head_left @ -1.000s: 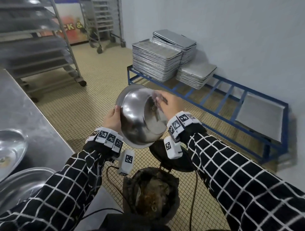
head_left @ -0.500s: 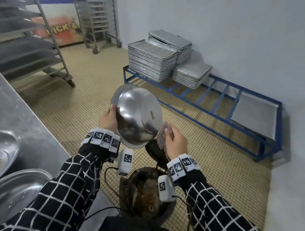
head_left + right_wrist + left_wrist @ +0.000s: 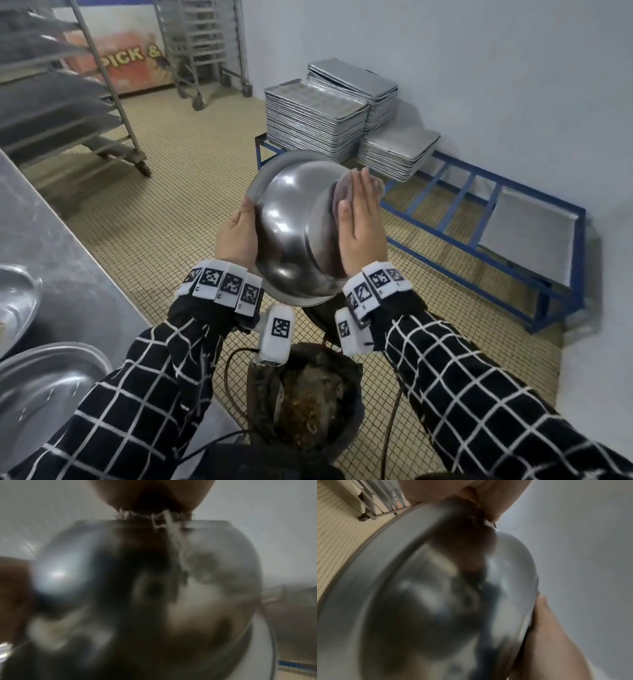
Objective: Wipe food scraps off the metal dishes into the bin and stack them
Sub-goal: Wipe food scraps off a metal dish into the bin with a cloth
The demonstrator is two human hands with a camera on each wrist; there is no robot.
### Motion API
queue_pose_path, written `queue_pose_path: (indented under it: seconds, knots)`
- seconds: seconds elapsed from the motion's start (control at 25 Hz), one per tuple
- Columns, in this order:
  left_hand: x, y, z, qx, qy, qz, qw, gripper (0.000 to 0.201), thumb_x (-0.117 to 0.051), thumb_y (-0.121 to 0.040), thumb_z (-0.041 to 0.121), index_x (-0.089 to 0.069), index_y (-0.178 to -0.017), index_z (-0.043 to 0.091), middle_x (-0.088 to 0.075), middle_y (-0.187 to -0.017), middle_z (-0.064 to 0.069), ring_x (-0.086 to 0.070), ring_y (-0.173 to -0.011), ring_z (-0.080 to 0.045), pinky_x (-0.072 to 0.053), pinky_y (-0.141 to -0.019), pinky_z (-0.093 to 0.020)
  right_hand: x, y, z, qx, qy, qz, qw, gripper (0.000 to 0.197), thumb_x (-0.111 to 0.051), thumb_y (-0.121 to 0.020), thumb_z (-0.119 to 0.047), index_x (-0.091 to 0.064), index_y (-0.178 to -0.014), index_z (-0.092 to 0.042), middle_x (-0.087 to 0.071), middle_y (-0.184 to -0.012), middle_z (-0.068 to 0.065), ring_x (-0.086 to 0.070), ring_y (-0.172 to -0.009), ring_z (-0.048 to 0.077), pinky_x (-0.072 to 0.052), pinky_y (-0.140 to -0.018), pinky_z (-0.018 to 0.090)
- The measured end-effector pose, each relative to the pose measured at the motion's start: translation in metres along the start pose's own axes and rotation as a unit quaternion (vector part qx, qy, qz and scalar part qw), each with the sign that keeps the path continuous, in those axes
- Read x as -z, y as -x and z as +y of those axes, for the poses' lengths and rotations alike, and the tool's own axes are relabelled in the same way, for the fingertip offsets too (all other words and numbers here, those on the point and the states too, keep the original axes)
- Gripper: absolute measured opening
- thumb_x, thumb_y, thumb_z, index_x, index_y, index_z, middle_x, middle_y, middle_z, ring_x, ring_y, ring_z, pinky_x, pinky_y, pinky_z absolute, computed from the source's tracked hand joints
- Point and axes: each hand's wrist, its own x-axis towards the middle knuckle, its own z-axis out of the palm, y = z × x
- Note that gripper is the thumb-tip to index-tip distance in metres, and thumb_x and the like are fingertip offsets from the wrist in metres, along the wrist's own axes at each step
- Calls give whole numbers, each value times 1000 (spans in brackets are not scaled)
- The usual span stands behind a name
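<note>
A round metal dish (image 3: 291,219) is held tilted above the dark bin (image 3: 308,394), its shiny outer side facing me. My left hand (image 3: 239,233) grips its left rim, thumb on the outside. My right hand (image 3: 363,212) lies flat with straight fingers on the dish's base, pressing a pinkish-grey cloth (image 3: 342,192) against it. The left wrist view shows the blurred dish (image 3: 436,601) up close. In the right wrist view the dish (image 3: 137,581) fills the frame, with the frayed cloth (image 3: 161,517) under my palm. The bin holds brown food scraps.
A steel counter (image 3: 51,246) runs along the left with two more metal dishes (image 3: 41,387) at its near end. A blue floor rack (image 3: 479,219) by the wall carries stacks of baking trays (image 3: 315,116). Wheeled tray racks (image 3: 68,102) stand at the back left.
My right hand went down towards the bin with the cloth, then came back up and now lies flat on the dish's base. My left hand kept hold of the rim.
</note>
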Motion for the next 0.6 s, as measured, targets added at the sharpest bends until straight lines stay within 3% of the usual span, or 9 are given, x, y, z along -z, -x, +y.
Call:
queue_pose_path:
  seconds: [0.08, 0.2, 0.36, 0.48, 0.6]
  knots:
    - [5, -1, 2, -4, -22, 9, 1000, 47, -37, -96, 54, -52, -69, 18, -50, -67, 3, -47, -62, -8, -38, -46, -9, 7, -1, 16, -58, 17, -24, 998, 54, -26, -102, -38, -13, -152, -22, -7, -160, -4, -3, -147, 14, -17, -110, 25]
    - [10, 0, 1, 1, -23, 19, 1000, 48, -36, -97, 52, -45, -65, 18, -45, -65, 2, -43, -59, -8, -36, -41, -6, 2, 36, 32, -105, 10, -55, 993, 59, -22, -100, -44, -4, -153, -23, -3, -161, -5, -6, -147, 13, -26, -116, 39]
    - [10, -1, -4, -3, -8, 35, 999, 45, -35, -100, 46, -48, -71, 15, -45, -67, 2, -43, -60, -8, -34, -41, -4, -26, 83, 20, -16, 64, -112, 992, 60, -12, -101, -44, 13, -150, -20, 18, -159, -1, 15, -146, 15, -12, -120, 46]
    - [5, 4, -9, -13, 6, 32, 999, 45, -37, -99, 46, -53, -70, 15, -50, -66, 2, -48, -62, -10, -38, -51, -15, -32, 69, -10, 59, 48, -97, 992, 59, -20, -101, -39, 4, -150, -19, 9, -160, 3, 11, -147, 16, -7, -121, 42]
    - [6, 6, -13, -32, -6, 14, 999, 46, -40, -97, 49, -55, -69, 16, -53, -65, 0, -50, -61, -13, -42, -60, -24, -19, 34, -29, 64, 24, -47, 997, 58, -25, -100, -38, -4, -150, -20, 3, -159, 0, 5, -148, 18, -8, -120, 39]
